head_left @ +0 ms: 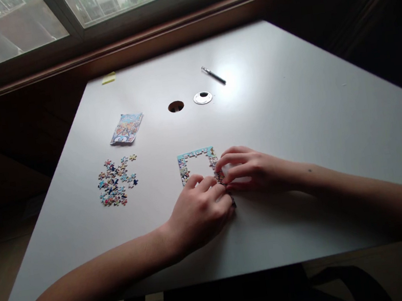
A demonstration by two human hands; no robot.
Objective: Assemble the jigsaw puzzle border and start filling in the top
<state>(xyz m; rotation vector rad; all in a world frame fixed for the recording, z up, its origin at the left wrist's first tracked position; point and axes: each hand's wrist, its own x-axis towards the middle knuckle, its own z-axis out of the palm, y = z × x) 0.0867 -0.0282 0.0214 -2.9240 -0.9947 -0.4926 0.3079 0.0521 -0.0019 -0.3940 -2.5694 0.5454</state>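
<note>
A jigsaw puzzle border point(196, 152) lies on the white table, its top, left and right sides joined around a bare middle. My left hand point(204, 207) rests over the lower part of the border, fingers bent down and pressed on its right side; it hides the lower edge. My right hand point(250, 168) touches the right side of the border from outside, with its curled fingers spread. The two hands' fingertips nearly meet there. Whether a loose piece sits under the left fingers is hidden. A pile of loose puzzle pieces point(114, 184) lies to the left.
A picture packet point(127, 128) lies behind the loose pieces. Farther back are a round table hole point(176, 107), a silver round cover point(202, 98) and a dark pen point(214, 75). A yellow sticky note point(108, 78) is at the far left edge, below the window.
</note>
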